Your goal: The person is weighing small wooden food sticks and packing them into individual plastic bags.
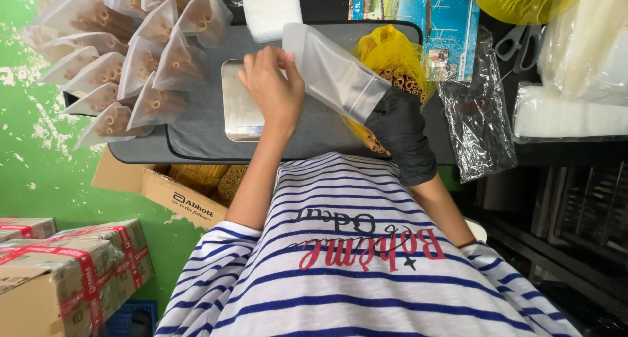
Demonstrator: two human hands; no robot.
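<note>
While a frosted plastic pouch hangs tilted over the grey mat, its mouth meets brown sticks in a yellow mesh bag; filled pouches lie left of the mat's metal scale; scissors sit far right; the left hand pinches the pouch's end; the gloved right hand closes around sticks.
</note>
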